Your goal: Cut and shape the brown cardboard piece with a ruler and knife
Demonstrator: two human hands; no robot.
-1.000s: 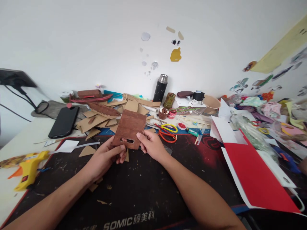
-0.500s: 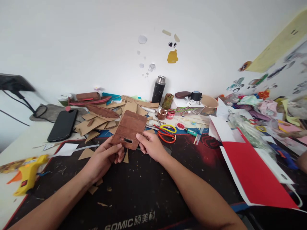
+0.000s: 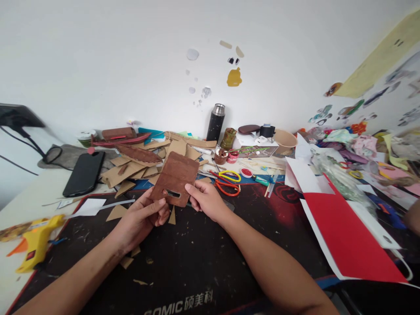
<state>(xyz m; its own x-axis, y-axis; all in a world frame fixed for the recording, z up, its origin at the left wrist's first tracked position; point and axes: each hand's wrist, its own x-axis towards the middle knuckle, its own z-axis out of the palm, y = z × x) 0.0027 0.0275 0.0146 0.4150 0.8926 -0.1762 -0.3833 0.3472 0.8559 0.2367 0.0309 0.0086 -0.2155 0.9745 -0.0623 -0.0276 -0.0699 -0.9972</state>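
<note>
A brown-painted cardboard piece (image 3: pixel 180 173) with a crease across it and a narrow slot cut near its lower edge is held above the black desk mat (image 3: pixel 197 249). My left hand (image 3: pixel 144 214) pinches its lower left corner, thumb on top. On the lower right edge, my right hand (image 3: pixel 205 199) grips it between thumb and curled fingers. Behind it lies a heap of cardboard scraps (image 3: pixel 131 170). Scissors with orange handles (image 3: pixel 228 188) and a pair with yellow handles (image 3: pixel 230 176) lie just beyond my right hand.
At left are a yellow glue gun (image 3: pixel 37 240) and a black phone (image 3: pixel 83 173). A dark thermos (image 3: pixel 215 124) stands by the wall. Red paper (image 3: pixel 348 232) lies at right, beside heaped craft scraps (image 3: pixel 348 144). Small cardboard bits (image 3: pixel 126 261) dot the mat.
The cardboard piece tilts very slightly, so more of the slot's opening shows. Both hands keep the same grip. The whole view has shifted a little.
</note>
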